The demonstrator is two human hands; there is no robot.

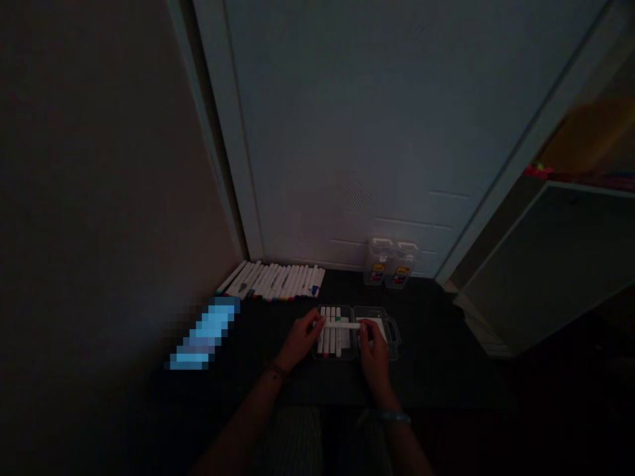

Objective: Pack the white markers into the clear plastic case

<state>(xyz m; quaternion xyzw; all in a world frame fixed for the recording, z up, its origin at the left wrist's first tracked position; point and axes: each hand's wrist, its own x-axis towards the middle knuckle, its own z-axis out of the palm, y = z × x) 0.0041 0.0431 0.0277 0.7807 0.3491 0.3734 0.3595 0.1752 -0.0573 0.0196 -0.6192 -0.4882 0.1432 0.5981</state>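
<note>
Head view: on a dark, flat counter (426,380), the left hand (301,338) and right hand (373,347) are slightly apart, their fingers closed on opposite ends of one slim white marker pen (343,325), held level above an open, clear plastic hinged case (391,350). Four white markers (329,340) stand side by side in its left half. Behind, to the left, lies a row of white markers with coloured ends (282,282); to the right, two clear plastic cases with yellow-and-red labels (389,268) stand upright.
</note>
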